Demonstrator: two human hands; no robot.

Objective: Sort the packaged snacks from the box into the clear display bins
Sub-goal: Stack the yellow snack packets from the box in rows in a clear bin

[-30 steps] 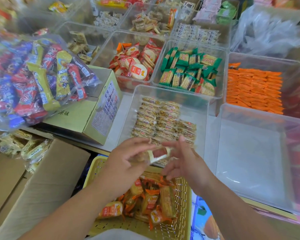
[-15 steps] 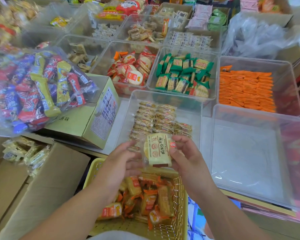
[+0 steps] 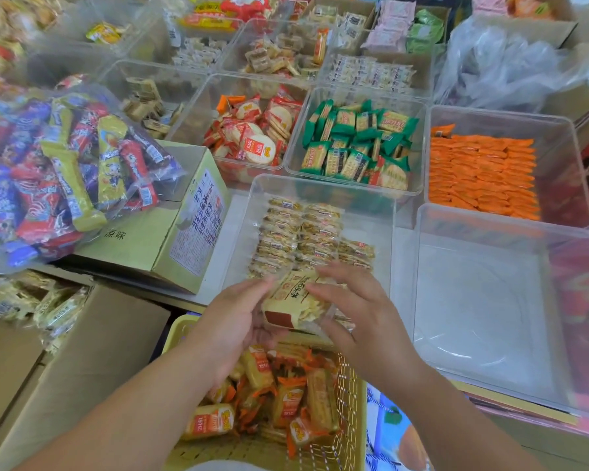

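Note:
A pale yellow snack packet (image 3: 295, 300) with a red band sits between both hands at the near edge of a clear bin (image 3: 320, 188). My left hand (image 3: 238, 321) holds it from the left and below. My right hand (image 3: 354, 311) lies on its right side with fingers spread. The bin holds neat rows of the same packets (image 3: 306, 232). An open cardboard box (image 3: 31, 300) at the left holds more of these packets. Below my hands a yellow basket (image 3: 351, 419) holds orange-wrapped snacks.
An empty clear bin (image 3: 490, 300) stands to the right. Behind are bins of green packets (image 3: 354, 144), red-white packets (image 3: 252, 137) and orange packets (image 3: 483, 175). A yellow carton (image 3: 170, 239) carries a bag of mixed bars (image 3: 55, 171) at the left.
The packet was held upright facing me; it now lies tilted flatter and lower at the bin's near edge. My right hand has moved over its right side, fingers spread.

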